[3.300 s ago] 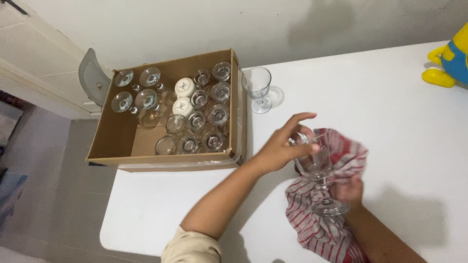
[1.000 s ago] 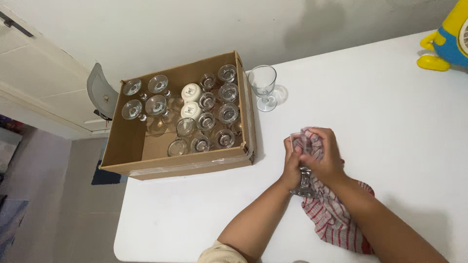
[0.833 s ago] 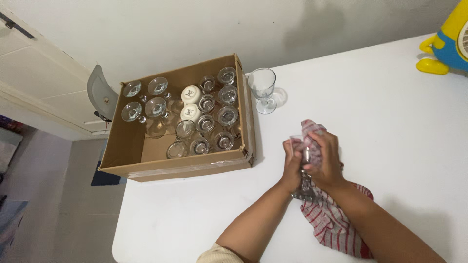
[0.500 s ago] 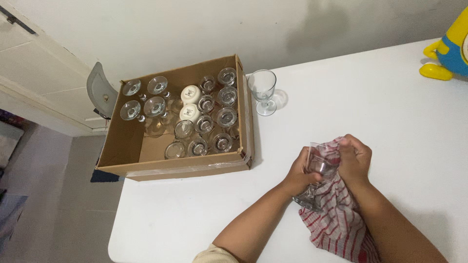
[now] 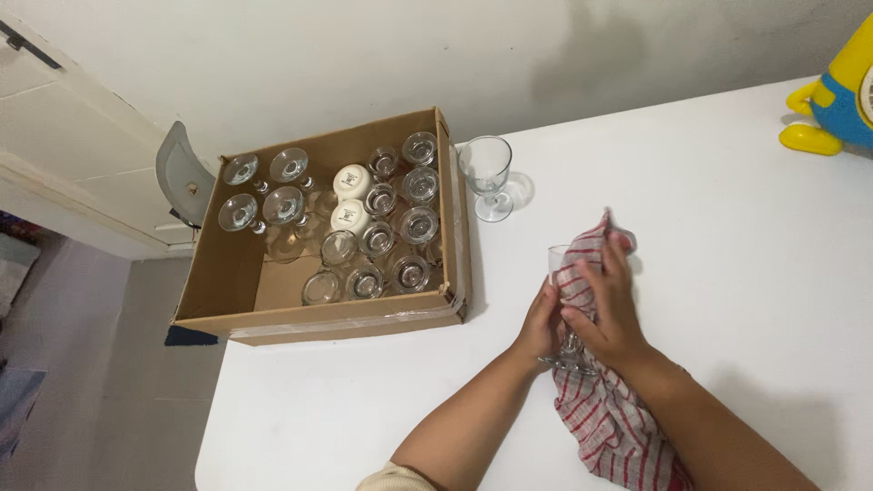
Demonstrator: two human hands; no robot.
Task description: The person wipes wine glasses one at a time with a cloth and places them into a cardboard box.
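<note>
A person's left hand (image 5: 540,323) gripped a clear stemmed glass (image 5: 564,305) above a white table (image 5: 746,236), fingers clamped on its bowl. The right hand (image 5: 607,307) pressed a red-and-white striped cloth (image 5: 609,418) over the glass, fingers closed on the fabric, which trailed toward the near edge. To the far left, an open brown cardboard box (image 5: 218,273) held more glasses, and another clear stemmed glass (image 5: 487,177) stood just beside its right wall.

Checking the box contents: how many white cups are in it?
2: one white cup sits mid-box in the cardboard box, a second white cup right beside it, nearer the person. Glasses might hide others.
</note>
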